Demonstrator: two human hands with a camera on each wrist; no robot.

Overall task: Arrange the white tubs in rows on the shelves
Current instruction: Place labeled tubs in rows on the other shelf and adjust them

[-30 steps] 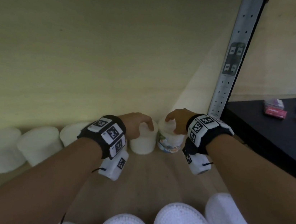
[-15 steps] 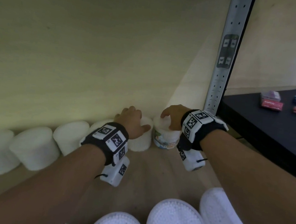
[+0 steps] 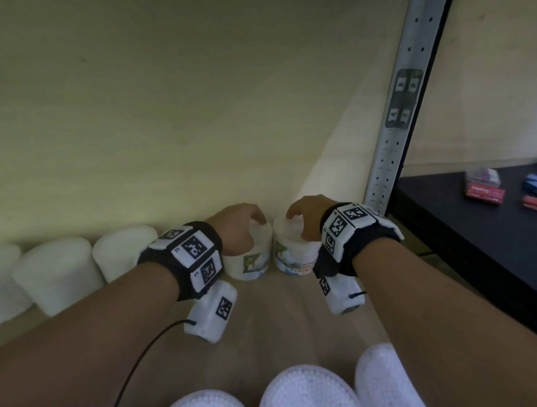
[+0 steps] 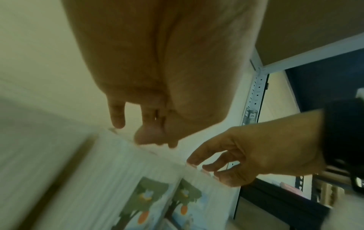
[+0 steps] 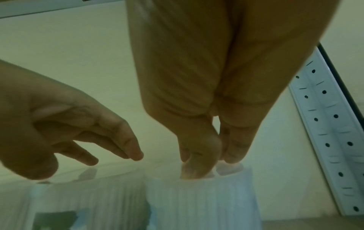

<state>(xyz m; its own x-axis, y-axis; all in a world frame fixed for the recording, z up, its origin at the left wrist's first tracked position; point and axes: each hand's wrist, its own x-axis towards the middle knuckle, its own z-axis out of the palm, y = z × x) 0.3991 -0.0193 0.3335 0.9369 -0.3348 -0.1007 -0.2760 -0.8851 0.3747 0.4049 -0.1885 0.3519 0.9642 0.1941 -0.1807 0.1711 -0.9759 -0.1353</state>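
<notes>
My left hand (image 3: 239, 230) eased off its tub (image 3: 249, 257), fingertips now only on the lid, picture label turned into view beside my right hand's tub (image 3: 294, 254)

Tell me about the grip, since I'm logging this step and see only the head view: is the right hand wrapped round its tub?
Observer: No. In the right wrist view the right hand points down, and its fingertips and thumb tip rest on top of the right tub, not round its side.
Operator: And the left hand? Its wrist band blocks my view.
Observer: The same view shows the left hand with fingers stretched out low over the top of the left tub, not curled round it. Whether they touch it I cannot tell.
</notes>
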